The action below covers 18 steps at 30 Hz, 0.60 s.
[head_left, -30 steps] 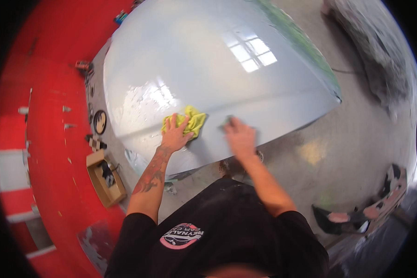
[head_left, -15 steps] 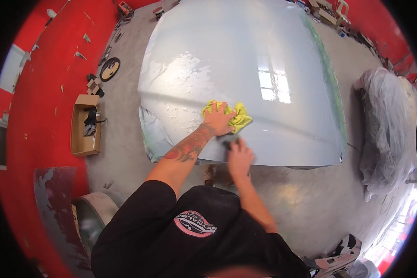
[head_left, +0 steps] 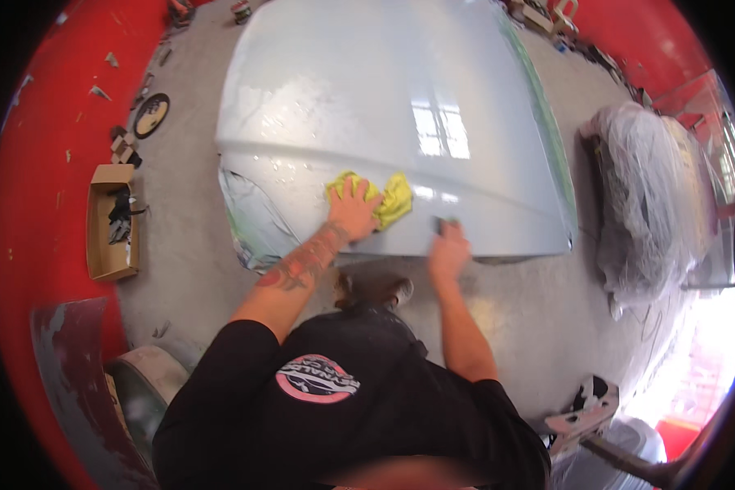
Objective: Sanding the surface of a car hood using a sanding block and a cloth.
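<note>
A pale grey car hood (head_left: 335,98), glossy and wet on its left part, lies before me with its near edge toward my body. My left hand (head_left: 354,214) presses on a crumpled yellow cloth (head_left: 396,202) near that edge, its fingers spread over and into the fabric. To the right, my right hand (head_left: 449,251) is closed around a small dark block (head_left: 439,224) at the hood's near edge. The hand is slightly blurred, and most of the block is hidden in its fingers.
Masking sheet (head_left: 253,216) and green tape (head_left: 539,106) border the hood. An opened cardboard box (head_left: 98,237) with dark items stands left by the red wall (head_left: 57,188). Plastic-wrapped bulk (head_left: 637,196) stands right. A curved panel (head_left: 69,359) is at lower left.
My right hand has moved right with the dark block, away from the yellow cloth. My left hand stays on the cloth. The whole view has shifted, so the hood sits further left and higher.
</note>
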Tool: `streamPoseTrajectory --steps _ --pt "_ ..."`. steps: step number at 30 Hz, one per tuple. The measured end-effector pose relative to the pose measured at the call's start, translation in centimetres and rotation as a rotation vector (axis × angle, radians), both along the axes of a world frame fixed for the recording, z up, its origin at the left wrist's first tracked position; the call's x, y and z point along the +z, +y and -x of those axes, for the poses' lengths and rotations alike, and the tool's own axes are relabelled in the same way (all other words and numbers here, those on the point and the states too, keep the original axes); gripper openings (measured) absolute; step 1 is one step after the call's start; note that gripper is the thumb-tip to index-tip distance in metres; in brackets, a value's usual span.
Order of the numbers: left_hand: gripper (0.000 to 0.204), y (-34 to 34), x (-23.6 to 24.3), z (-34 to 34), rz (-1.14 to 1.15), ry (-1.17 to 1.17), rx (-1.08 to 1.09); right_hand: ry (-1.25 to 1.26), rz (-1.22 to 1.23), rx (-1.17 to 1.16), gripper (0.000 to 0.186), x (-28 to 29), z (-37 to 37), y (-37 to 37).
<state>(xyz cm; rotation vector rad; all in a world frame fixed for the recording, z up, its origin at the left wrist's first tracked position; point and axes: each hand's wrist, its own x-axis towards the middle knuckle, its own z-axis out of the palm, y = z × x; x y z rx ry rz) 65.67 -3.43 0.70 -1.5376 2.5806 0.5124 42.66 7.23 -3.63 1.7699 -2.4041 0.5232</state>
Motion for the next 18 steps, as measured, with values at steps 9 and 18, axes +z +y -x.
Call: streamPoseTrajectory --steps 9,18 --pt "0.066 -1.5 0.5 -6.7 -0.011 -0.044 0.205 0.201 0.007 -0.115 0.043 -2.8 7.2 0.6" --pt "0.071 -2.8 0.4 -8.5 -0.109 -0.002 0.155 -0.011 -0.146 0.056 0.035 -0.6 -7.4 -4.1"
